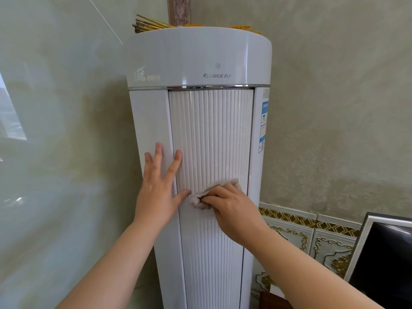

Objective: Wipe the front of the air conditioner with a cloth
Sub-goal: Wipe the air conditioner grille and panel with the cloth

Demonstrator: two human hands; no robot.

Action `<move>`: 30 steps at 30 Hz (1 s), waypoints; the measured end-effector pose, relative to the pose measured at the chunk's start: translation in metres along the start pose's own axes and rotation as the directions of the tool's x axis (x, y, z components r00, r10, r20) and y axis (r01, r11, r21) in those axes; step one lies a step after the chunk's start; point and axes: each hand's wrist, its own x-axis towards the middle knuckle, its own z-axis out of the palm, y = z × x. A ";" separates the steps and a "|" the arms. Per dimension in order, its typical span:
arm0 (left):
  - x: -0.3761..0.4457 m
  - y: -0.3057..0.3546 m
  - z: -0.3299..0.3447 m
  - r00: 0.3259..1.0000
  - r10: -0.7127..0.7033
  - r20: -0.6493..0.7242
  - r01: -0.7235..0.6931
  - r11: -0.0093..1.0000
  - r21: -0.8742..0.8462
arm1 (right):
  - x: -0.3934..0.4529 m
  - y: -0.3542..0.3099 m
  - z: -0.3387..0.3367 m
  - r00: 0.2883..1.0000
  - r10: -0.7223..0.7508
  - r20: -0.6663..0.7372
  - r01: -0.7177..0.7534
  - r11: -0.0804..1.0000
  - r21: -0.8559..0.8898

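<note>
A tall white floor-standing air conditioner [200, 63] fills the middle of the view, with a ribbed vertical panel down its front. My left hand [159, 188] lies flat with fingers spread on the smooth left side panel, its thumb reaching onto the ribs. My right hand [231, 206] presses a small beige cloth [201, 197] against the ribbed panel at mid height. Part of the cloth is hidden under my fingers.
A glossy pale green wall stands to the left, a textured wall to the right with gold-patterned tiles [312, 237] lower down. A dark screen with a white frame [383, 259] sits at the lower right. Yellow sticks [149, 24] lie on top of the unit.
</note>
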 end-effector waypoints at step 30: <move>-0.008 0.001 0.003 1.000 -0.002 0.014 0.002 1.000 0.009 | -0.005 0.000 0.010 0.999 0.016 0.039 -0.017 0.999 0.027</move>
